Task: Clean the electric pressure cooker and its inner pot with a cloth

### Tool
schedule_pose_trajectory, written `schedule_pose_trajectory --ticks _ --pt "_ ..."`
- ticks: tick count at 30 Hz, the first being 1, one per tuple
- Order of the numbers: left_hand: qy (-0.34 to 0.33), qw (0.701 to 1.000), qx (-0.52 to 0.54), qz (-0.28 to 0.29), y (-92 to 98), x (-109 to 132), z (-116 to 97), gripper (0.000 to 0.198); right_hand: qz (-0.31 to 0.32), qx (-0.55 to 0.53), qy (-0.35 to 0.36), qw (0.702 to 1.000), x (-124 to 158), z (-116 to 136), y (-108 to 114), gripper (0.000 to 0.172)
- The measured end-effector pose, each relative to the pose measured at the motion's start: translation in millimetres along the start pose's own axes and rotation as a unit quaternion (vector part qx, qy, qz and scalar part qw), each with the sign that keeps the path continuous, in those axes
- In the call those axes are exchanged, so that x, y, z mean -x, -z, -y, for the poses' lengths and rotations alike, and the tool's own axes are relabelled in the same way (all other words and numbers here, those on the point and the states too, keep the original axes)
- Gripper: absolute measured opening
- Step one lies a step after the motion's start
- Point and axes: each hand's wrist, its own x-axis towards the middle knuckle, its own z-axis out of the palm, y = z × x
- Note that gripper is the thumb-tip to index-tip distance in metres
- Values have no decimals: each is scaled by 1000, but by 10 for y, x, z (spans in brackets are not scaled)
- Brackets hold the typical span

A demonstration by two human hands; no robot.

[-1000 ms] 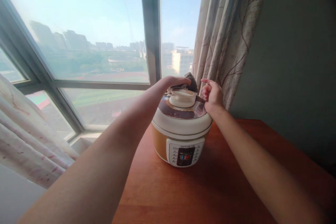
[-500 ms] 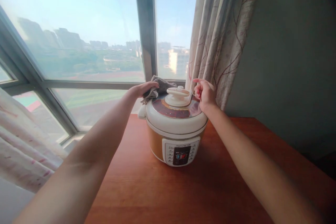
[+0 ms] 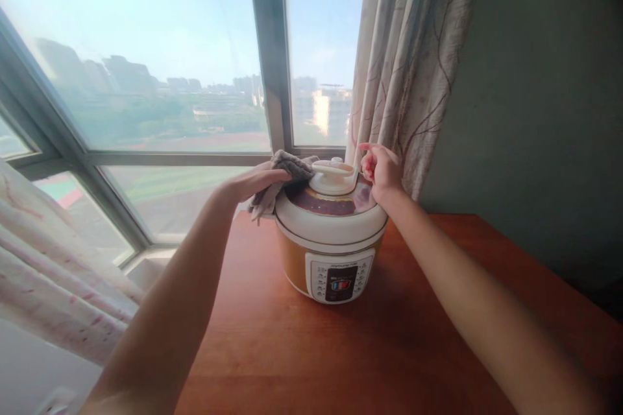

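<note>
An electric pressure cooker (image 3: 296, 266), white and gold with a control panel on its front, stands on the table. My left hand (image 3: 260, 180) is closed on a grey cloth (image 3: 287, 168), which lies against the lid's left rim with its loose end hanging over the side. At the lid's right edge is my right hand (image 3: 384, 175), its index finger stretched out to the left and its other fingers curled in, with nothing visible in them. Whether it touches the rim I cannot tell. Between the hands rises the white lid handle (image 3: 335, 175), which neither hand holds.
The reddish-brown wooden table (image 3: 302, 363) runs along a window with a grey frame (image 3: 272, 45). Patterned curtains hang at the right (image 3: 413, 65) and at the lower left (image 3: 53, 279). A dark greenish wall (image 3: 535, 110) is on the right.
My left hand and the cloth have shifted left and slightly nearer, from the lid's far left part to its left side. My right hand keeps its pose beside the lid.
</note>
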Motion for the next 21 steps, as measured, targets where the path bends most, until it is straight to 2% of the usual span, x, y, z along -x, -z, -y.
schedule_pose_trajectory --ticks 2,5,11,15,17,19,21 --pt "-33 998 -53 -14 -158 -104 33 44 3 8 2 1000 -5 -4 1 24" --pt "-38 996 -77 -33 -286 -367 93 43 7 30 7 1000 -19 -24 7 26" --pt "-38 990 -129 37 -337 -891 148 42 31 132 57 989 -20 -80 11 27" --pt "-25 989 -141 46 -334 -1017 157 40 61 215 133 966 68 -29 -29 25" --pt "-3 989 -142 37 -316 -988 145 40 106 284 202 931 121 3 -66 24" --pt "3 990 -139 35 -292 -906 124 41 161 383 268 869 156 12 -105 29" --pt "1 992 -125 35 -262 -790 113 42 201 470 287 810 167 -6 -135 37"
